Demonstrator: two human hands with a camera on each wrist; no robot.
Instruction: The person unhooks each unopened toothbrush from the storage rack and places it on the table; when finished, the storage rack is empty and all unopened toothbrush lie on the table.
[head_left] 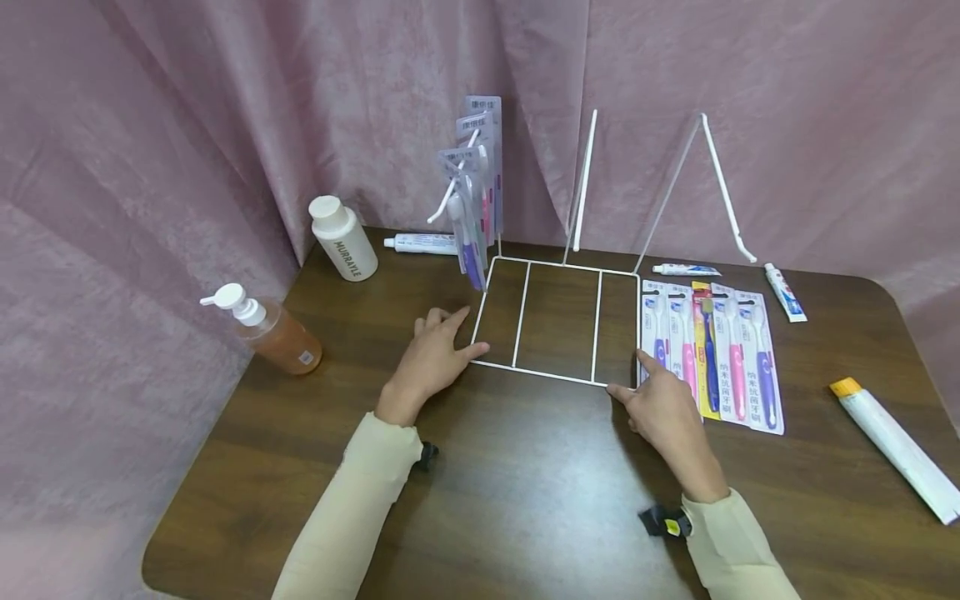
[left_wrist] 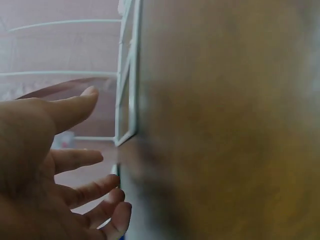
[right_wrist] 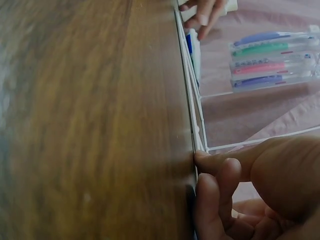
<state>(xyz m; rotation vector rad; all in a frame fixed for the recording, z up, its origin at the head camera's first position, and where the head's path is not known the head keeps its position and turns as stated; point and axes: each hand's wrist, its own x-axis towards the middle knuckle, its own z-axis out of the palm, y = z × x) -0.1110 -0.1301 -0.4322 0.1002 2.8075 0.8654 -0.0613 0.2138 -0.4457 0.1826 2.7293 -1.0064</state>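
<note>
Pump bottle (head_left: 273, 332) and white bottle (head_left: 343, 238) sit left of the wire rack (head_left: 558, 321), which lies on the worktop (head_left: 525, 492). Left hand (head_left: 433, 357) rests at the rack's left front corner, fingers spread wide, flat. Right hand (head_left: 663, 406) touches its right front corner (index extended, others loosely curled). Packaged toothbrushes (head_left: 712, 354) lie right of the rack.

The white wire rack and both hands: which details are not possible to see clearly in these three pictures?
- Head view: whether the left hand presses the white wire rack or only lies beside it; too small to tell.
- Left wrist view: the table is blurred; the picture edge cuts off the palm.
- Right wrist view: the right hand has its lower fingers cut off by the edge.
- Head view: the print on the toothbrush packs is too small.
</note>
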